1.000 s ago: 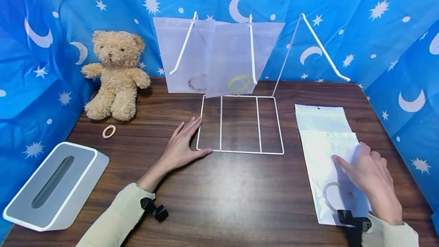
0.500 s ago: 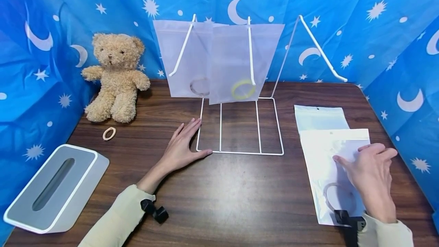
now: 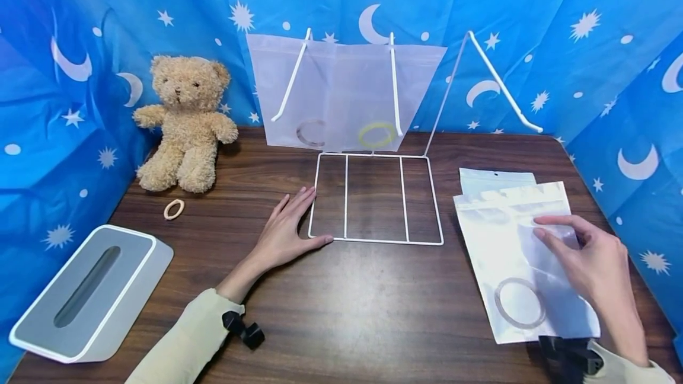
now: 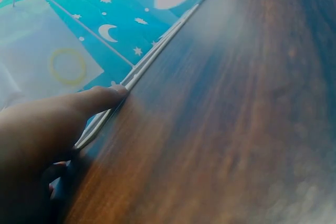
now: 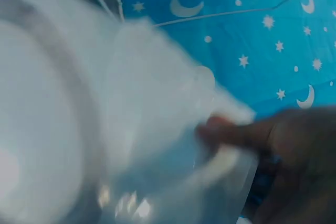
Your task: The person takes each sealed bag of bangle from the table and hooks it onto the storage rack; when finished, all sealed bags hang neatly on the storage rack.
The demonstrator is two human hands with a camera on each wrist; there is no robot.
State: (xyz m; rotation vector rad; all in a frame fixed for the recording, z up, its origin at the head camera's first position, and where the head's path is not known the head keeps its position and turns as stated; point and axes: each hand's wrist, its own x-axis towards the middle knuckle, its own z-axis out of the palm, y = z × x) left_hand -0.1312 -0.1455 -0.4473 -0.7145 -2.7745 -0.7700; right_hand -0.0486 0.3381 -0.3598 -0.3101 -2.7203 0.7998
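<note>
My right hand (image 3: 600,262) pinches a translucent white zip bag (image 3: 482,242) near its upper right, thumb and index finger together. A pale ring shows through the bag's lower part. In the right wrist view the bag (image 5: 147,72) is blurred, tilted, with the thumb on it. Under it lies another flat bag (image 3: 496,180), mostly hidden. My left hand (image 3: 283,236) rests on the table with fingers spread, fingertips and thumb at the left front corner of a white wire rack (image 3: 384,242). In the left wrist view the thumb (image 4: 105,97) lies along the base wire.
Two bags hang on the rack's left hook and middle hook: one (image 3: 283,88) with a brownish ring, one (image 3: 368,88) with a yellow ring. The right hook (image 3: 498,82) is bare. A teddy bear (image 3: 187,117), a small wooden ring (image 3: 166,212) and a tissue box (image 3: 45,292) stand left.
My right hand has taken hold of the top bag and raised it, shifting it slightly left over the lower one. The hanging bags sway a little. My left hand stays put.
</note>
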